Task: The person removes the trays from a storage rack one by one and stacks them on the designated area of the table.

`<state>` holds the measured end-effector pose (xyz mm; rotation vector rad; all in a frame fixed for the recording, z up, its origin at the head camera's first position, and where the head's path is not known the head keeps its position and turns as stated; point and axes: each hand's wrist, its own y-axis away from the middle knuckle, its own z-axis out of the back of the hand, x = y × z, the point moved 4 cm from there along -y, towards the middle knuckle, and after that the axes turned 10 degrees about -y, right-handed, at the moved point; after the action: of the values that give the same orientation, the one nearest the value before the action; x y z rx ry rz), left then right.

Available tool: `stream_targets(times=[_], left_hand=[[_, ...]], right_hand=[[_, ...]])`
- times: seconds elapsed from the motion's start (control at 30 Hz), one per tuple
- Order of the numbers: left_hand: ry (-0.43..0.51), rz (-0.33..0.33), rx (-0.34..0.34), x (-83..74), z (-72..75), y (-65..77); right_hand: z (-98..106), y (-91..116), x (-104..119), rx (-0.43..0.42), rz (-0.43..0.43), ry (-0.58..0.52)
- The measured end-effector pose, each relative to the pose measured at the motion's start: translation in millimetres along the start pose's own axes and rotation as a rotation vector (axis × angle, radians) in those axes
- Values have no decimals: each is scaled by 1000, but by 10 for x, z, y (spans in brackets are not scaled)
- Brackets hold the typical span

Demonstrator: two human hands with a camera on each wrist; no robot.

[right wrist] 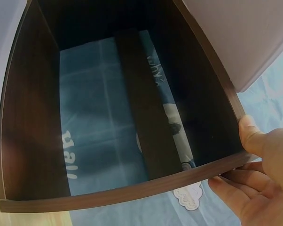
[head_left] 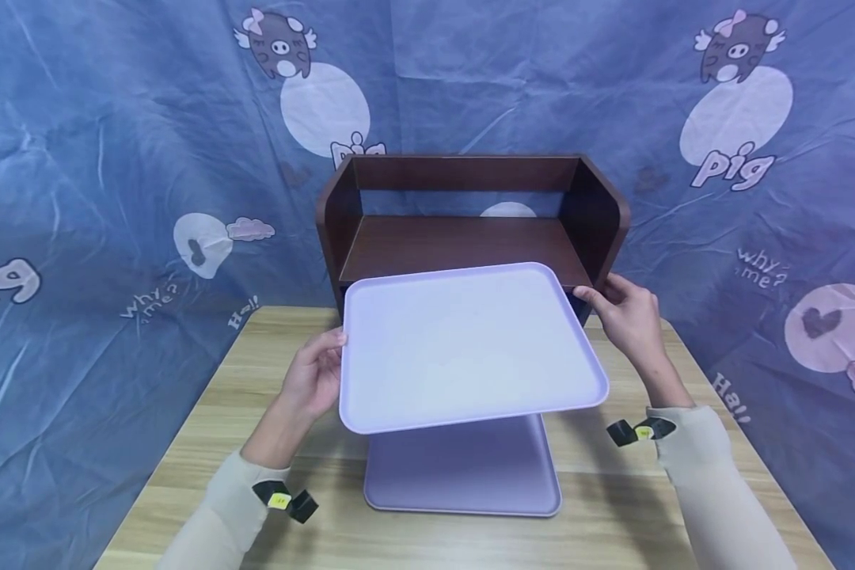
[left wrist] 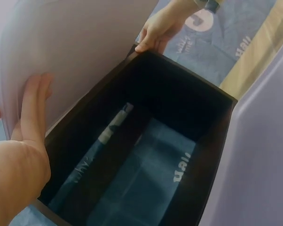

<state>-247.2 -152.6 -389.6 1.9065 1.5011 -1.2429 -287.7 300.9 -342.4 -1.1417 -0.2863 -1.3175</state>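
Observation:
My left hand (head_left: 313,376) grips a pale lilac tray (head_left: 470,348) at its left edge, thumb on the rim and fingers behind it. The tray is held tilted in front of a dark brown wooden shelf (head_left: 463,241), covering its lower compartment in the head view. In the left wrist view, fingers (left wrist: 33,106) lie along the tray's underside. With thumb and fingers, my right hand (head_left: 628,321) holds the shelf's right side panel at its front edge, as the right wrist view also shows. A second lilac tray (head_left: 463,479) lies below, partly hidden by the raised one.
The shelf stands at the back of a light wood-grain table (head_left: 256,412). Behind it hangs a blue printed cloth (head_left: 150,119), also visible through the shelf's open back. In the right wrist view, a dark crossbar (right wrist: 144,108) spans the back of the lower compartment.

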Motion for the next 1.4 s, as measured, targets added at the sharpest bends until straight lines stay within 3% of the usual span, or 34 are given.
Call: stream_targets(times=[0.3, 0.77, 1.4], left_hand=[[36, 27, 100, 59, 45, 63], [47, 44, 156, 194, 105, 156], [0, 104, 89, 478, 278, 249]], right_hand=[[22, -12, -15, 40, -28, 3], [30, -15, -24, 60, -49, 32], [34, -40, 3, 64, 12, 42]])
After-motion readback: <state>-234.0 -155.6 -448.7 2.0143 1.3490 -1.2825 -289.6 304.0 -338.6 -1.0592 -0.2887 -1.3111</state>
